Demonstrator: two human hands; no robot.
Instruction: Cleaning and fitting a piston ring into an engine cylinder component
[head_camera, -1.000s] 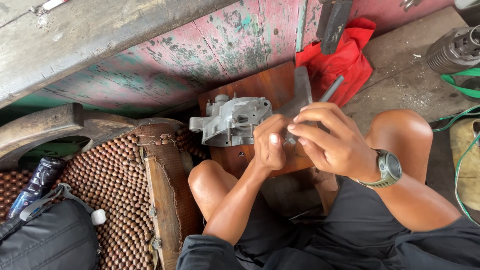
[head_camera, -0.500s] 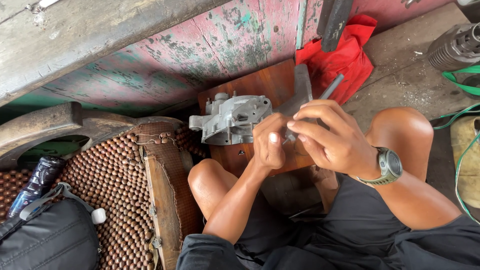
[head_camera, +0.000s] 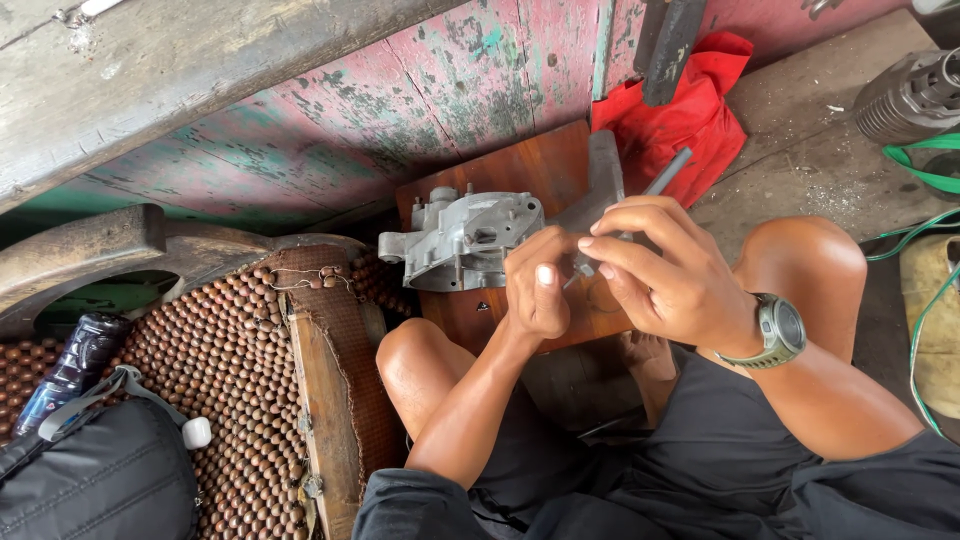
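So the biggest thing around is the peeling pink and green wall (head_camera: 300, 130) running across the 12 o'clock side, with a beaded seat mat (head_camera: 200, 380) spread out at 8 o'clock and a black bag (head_camera: 90, 480) plus a dark bottle (head_camera: 70, 365) sitting on it. A red rag (head_camera: 690, 120) is bunched at 1 o'clock and a ribbed metal cylinder (head_camera: 910, 95) lies out at 2 o'clock. The grey metal engine casing (head_camera: 465, 240) rests on a brown wooden board (head_camera: 520, 180) right in front of the person's knees, and it looks stripped bare, so I'd guess whatever's happening to it is somewhere in the middle, nothing finished that I can see. Both hands meet just at 3 o'clock of the casing: the left hand (head_camera: 537, 285) is curled shut around some small part I can't make out, touching the casing's edge, and the right hand (head_camera: 665, 275) has its fingers pinched on a thin metal rod (head_camera: 655, 185) that sticks up toward 1 o'clock. Compared to half a second back, barely anything changed: the casing and board sit in the same spot, the hands stayed locked together, maybe just a tiny shuffle of the fingers.
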